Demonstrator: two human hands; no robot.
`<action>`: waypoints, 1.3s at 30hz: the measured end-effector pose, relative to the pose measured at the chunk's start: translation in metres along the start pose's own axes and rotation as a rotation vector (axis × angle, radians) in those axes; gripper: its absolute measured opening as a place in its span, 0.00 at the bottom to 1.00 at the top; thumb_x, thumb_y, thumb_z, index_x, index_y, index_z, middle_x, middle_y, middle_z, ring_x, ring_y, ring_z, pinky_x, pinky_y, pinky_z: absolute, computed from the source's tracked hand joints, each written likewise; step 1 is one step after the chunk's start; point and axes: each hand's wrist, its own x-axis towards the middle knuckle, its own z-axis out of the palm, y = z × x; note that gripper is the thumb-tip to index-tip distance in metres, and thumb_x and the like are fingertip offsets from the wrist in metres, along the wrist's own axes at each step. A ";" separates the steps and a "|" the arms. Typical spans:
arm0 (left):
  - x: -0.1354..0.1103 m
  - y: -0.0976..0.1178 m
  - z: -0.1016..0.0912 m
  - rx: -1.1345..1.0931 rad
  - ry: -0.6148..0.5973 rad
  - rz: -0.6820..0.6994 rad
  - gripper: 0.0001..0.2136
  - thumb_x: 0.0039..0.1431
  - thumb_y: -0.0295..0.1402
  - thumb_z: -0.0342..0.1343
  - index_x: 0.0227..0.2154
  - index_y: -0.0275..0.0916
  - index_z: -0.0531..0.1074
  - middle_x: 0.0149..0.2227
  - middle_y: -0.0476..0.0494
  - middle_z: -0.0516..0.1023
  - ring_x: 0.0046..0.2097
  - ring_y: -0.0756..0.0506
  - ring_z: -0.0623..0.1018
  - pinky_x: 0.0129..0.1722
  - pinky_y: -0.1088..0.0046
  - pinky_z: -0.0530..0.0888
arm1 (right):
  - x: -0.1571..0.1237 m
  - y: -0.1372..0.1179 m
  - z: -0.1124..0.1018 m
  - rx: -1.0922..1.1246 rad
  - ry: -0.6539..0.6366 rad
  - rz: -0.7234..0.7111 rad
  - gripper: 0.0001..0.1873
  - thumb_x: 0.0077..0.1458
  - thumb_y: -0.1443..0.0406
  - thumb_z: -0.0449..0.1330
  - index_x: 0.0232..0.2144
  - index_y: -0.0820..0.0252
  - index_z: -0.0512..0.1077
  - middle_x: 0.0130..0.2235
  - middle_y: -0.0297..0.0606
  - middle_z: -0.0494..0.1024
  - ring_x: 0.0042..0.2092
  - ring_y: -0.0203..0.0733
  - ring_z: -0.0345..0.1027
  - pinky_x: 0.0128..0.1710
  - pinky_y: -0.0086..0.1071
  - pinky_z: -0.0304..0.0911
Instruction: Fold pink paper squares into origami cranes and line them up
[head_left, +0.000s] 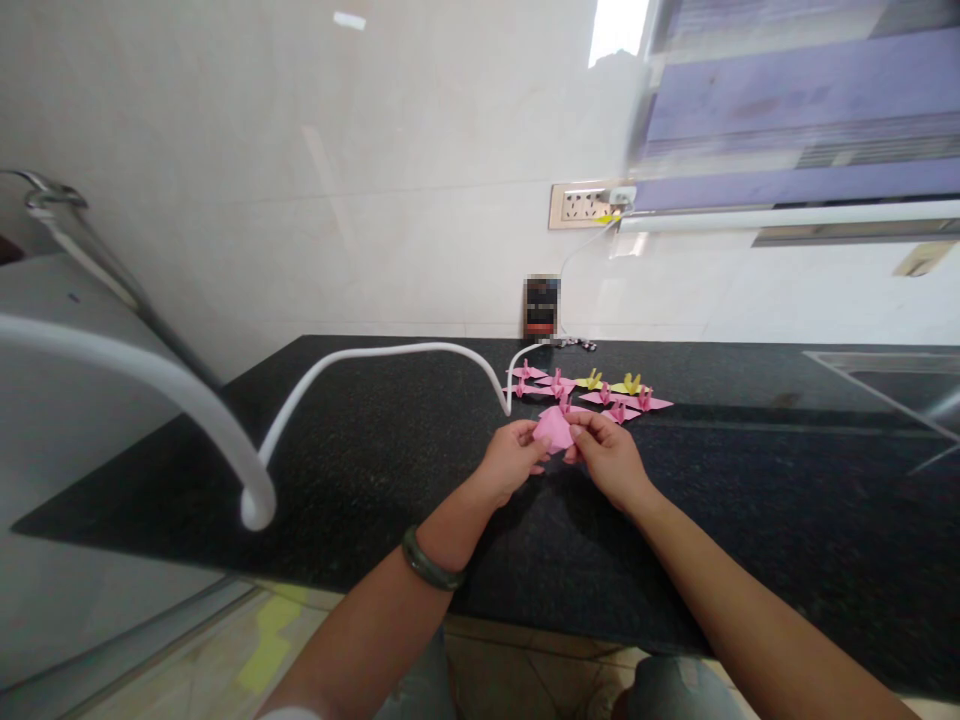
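Note:
My left hand (511, 462) and my right hand (609, 455) pinch a folded piece of pink paper (553, 428) between them, just above the black stone counter (390, 440). Both hands have their fingers closed on the paper's edges. A dark green bangle (429, 566) circles my left wrist. Just beyond the hands lie several small folded paper cranes, most of them pink (604, 396) and two yellow (628, 383).
A white cable (360, 358) loops across the counter from the left towards the cranes. A small dark device (541, 308) leans against the wall under a socket strip (586, 205). A sink edge (885, 375) shows at far right. A grey appliance (67, 400) stands at left.

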 end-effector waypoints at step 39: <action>-0.003 0.009 -0.002 -0.182 -0.190 -0.062 0.16 0.45 0.44 0.51 0.24 0.32 0.64 0.22 0.45 0.71 0.21 0.55 0.68 0.23 0.79 0.65 | -0.006 -0.017 -0.006 -0.093 -0.250 -0.151 0.15 0.49 0.56 0.51 0.25 0.61 0.68 0.21 0.32 0.67 0.22 0.32 0.59 0.23 0.27 0.58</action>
